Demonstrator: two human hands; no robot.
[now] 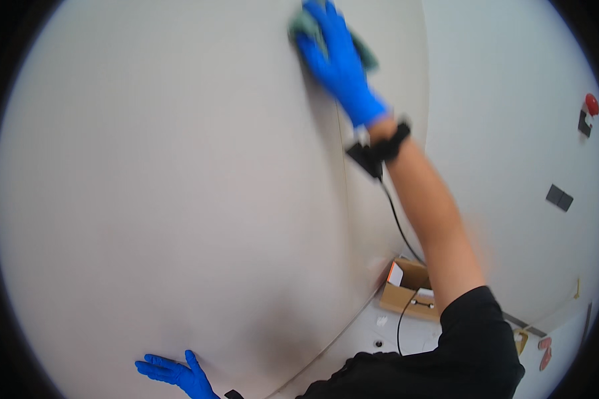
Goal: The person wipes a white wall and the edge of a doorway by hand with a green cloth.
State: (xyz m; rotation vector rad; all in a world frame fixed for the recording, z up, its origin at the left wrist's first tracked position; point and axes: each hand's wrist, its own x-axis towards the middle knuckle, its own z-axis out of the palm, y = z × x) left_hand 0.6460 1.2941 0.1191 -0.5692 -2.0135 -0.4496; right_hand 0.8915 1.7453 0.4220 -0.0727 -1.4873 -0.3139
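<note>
Raised high at the top, my right hand [337, 65] wears a blue glove and holds a green cloth [307, 30] against a pale wall panel [179, 174]. The cloth bunches out on both sides of the fingers and looks slightly blurred. A black strap with a small device [372, 154] circles my right wrist, and a cable runs down from it. At the lower left, my left hand [177, 374], also gloved in blue, is spread out with nothing in it. Its fingers point left, close to the panel; whether they touch it I cannot tell.
An open cardboard box [404, 297] stands on the white floor by the corner, near a round drain [378, 343]. The black cable [399, 319] passes it. Dark switch plates [559, 198] and a red round fixture [592, 104] are on the right wall. Pink slippers [545, 353] lie at lower right.
</note>
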